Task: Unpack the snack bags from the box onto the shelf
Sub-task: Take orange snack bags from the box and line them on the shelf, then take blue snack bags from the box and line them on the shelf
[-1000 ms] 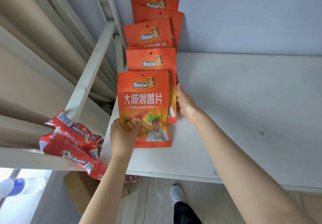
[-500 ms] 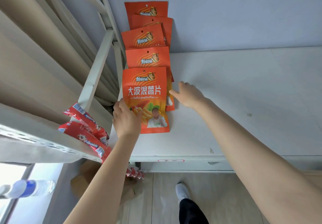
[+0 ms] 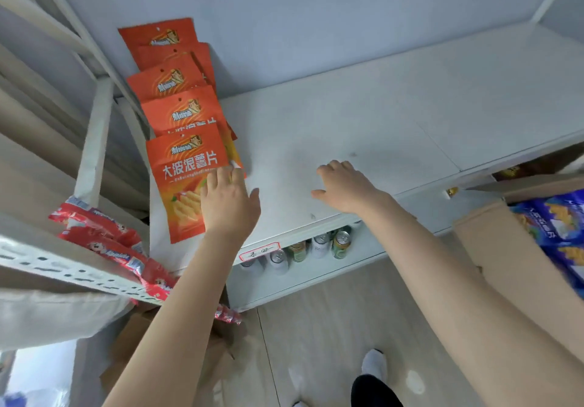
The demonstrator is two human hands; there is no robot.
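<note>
Several orange snack bags stand in an overlapping row at the left end of the white shelf [image 3: 395,128], leaning back toward the wall. The front orange bag [image 3: 183,179] is nearest me. My left hand [image 3: 229,204] rests open against that bag's right edge, fingers spread, not gripping it. My right hand [image 3: 344,186] hovers open, palm down, over the bare shelf to the right, holding nothing. A cardboard box [image 3: 505,248] with blue snack bags [image 3: 556,226] sits at the right edge.
Red snack packets [image 3: 104,242] lie on a perforated shelf rail at the left. Drink cans [image 3: 319,245] stand on the lower shelf under a labelled edge. Another cardboard box [image 3: 164,353] lies on the wooden floor beside my foot.
My left hand let go of the front bag's lower left and now rests at its right side. My right hand moved right, away from the bags. The view swung right, showing the box.
</note>
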